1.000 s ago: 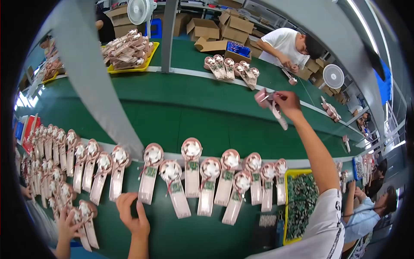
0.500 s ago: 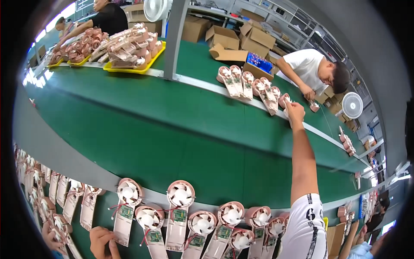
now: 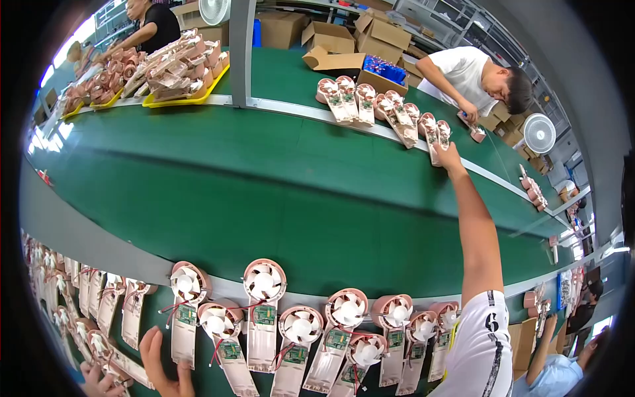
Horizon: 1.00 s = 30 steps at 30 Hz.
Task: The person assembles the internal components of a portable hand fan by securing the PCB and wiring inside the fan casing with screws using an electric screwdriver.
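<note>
Stretched far across the green conveyor, my right hand (image 3: 450, 157) grips the lower end of a pale pink handheld fan (image 3: 442, 135). That fan lies beside another opened fan (image 3: 428, 132) on the metal rail at the belt's far side. My left hand (image 3: 162, 370) is low at the near left, fingers spread and nothing in them. Close to it lies an opened fan (image 3: 184, 331) with white blades, a green circuit board and red wires. Several similar fans (image 3: 264, 311) line the near edge, their handles toward me.
Yellow trays (image 3: 188, 99) heaped with pink parts stand at the far left, by a grey post (image 3: 242, 59). Opposite, a person in white (image 3: 463, 79) handles a fan. A blue box (image 3: 385, 71) holds small parts. Another person's hand (image 3: 99, 380) is at lower left.
My right hand has shifted toward the fan's lower end, so two fans side by side now show there. My left hand's fingers have spread from a curl. The whole view has shifted slightly.
</note>
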Each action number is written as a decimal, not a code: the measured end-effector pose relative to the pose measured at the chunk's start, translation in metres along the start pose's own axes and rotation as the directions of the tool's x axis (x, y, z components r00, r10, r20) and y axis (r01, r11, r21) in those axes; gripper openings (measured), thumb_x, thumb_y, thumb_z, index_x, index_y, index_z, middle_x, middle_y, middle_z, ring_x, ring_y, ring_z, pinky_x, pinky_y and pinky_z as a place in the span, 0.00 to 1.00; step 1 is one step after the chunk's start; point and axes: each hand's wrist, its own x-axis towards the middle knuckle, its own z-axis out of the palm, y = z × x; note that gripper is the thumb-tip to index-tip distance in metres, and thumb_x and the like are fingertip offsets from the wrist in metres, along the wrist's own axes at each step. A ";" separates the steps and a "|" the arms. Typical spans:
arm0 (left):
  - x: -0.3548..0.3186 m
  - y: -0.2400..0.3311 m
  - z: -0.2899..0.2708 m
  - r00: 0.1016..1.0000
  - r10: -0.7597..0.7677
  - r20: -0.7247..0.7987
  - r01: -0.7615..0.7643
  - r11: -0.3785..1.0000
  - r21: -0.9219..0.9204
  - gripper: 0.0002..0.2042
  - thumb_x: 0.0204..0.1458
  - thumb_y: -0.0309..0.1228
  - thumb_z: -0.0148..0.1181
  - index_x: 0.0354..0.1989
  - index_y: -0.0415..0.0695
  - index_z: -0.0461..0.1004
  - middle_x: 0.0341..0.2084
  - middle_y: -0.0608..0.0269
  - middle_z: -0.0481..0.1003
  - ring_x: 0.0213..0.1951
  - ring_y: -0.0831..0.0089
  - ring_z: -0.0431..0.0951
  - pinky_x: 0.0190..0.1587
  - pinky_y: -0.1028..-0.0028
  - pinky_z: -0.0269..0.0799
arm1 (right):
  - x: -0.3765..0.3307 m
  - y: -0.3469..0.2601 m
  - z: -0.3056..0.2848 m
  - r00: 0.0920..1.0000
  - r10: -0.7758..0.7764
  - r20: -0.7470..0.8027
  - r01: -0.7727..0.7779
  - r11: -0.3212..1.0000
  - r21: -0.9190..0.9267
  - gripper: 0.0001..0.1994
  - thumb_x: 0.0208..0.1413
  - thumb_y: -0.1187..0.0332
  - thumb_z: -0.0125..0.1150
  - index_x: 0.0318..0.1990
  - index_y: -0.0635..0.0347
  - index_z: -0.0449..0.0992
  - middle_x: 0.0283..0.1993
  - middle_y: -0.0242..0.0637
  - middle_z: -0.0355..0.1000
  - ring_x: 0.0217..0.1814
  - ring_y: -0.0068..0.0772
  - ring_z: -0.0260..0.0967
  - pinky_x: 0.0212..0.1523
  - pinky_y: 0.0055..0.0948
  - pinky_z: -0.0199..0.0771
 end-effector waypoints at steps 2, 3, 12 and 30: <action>-0.003 0.020 -0.007 1.000 -0.004 -0.025 0.006 0.993 0.116 0.19 0.55 0.29 0.56 0.54 0.33 0.71 0.53 0.44 0.71 0.56 0.52 0.70 0.59 0.60 0.63 | -0.037 -0.048 0.033 0.999 -0.011 -0.041 0.006 0.991 -0.135 0.39 0.56 0.43 0.56 0.64 0.67 0.58 0.60 0.57 0.68 0.63 0.59 0.64 0.68 0.41 0.55; -0.011 0.023 -0.009 0.997 -0.075 0.011 0.074 0.994 0.083 0.24 0.53 0.32 0.56 0.58 0.32 0.68 0.59 0.40 0.65 0.62 0.45 0.65 0.64 0.56 0.57 | -0.033 -0.048 0.038 0.998 -0.065 0.012 0.065 0.998 -0.014 0.39 0.56 0.42 0.55 0.65 0.66 0.58 0.61 0.58 0.67 0.64 0.60 0.64 0.68 0.40 0.54; 0.001 0.009 -0.002 0.961 0.089 0.261 -0.095 0.995 0.011 0.28 0.50 0.34 0.65 0.61 0.43 0.69 0.62 0.48 0.65 0.66 0.50 0.63 0.68 0.47 0.50 | -0.069 -0.048 -0.016 0.932 -0.186 -0.310 0.145 0.978 -0.151 0.40 0.53 0.37 0.59 0.60 0.65 0.69 0.59 0.52 0.70 0.60 0.51 0.68 0.61 0.45 0.66; 0.001 0.011 0.005 0.978 0.123 0.166 -0.115 0.992 -0.056 0.46 0.39 0.42 0.74 0.67 0.43 0.55 0.58 0.48 0.62 0.57 0.47 0.63 0.57 0.52 0.61 | -0.528 -0.248 -0.025 0.455 -0.781 0.427 0.831 0.545 0.112 0.22 0.48 0.67 0.65 0.54 0.49 0.76 0.48 0.37 0.68 0.51 0.39 0.62 0.52 0.41 0.54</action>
